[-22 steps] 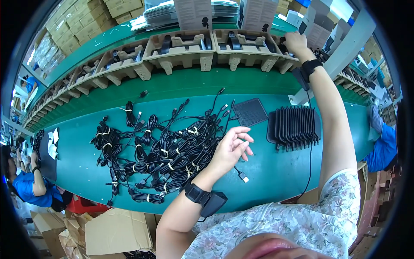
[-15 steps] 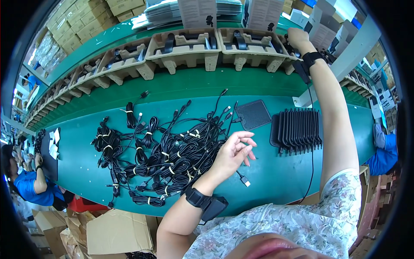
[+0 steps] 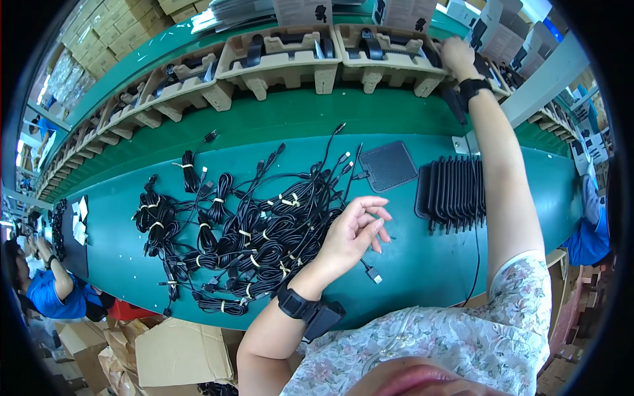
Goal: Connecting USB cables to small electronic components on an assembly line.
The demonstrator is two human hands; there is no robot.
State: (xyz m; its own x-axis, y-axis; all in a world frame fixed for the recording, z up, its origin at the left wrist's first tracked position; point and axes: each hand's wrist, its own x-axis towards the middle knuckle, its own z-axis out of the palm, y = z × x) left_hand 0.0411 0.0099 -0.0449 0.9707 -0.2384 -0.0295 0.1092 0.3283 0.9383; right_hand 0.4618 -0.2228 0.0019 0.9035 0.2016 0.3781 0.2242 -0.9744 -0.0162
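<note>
My left hand (image 3: 356,232) hovers over the green table, palm turned inward, its fingers apart and loosely bent with nothing in them. Just left of it spreads a pile of black cables (image 3: 264,245), many bundled with pale ties. A flat black textured plate (image 3: 388,166) lies beyond that hand. To its right stands a row of similar black plates (image 3: 452,193), packed upright side by side. My right arm stretches to the far right, where my right hand (image 3: 457,57) reaches down at a moulded pulp tray with dark parts; its fingertips are hidden.
Several brown pulp trays (image 3: 380,74) holding black parts line the raised back ledge. Printed white boxes (image 3: 498,33) stand behind them, near a slanted grey post (image 3: 548,82). A co-worker in a blue shirt (image 3: 54,290) sits at the left. An opened carton (image 3: 181,353) is below the table's front edge.
My right hand has shifted slightly at the far-right tray. My left hand stays nearly where it was. The whole view has tilted a little, moving the trays up in the picture.
</note>
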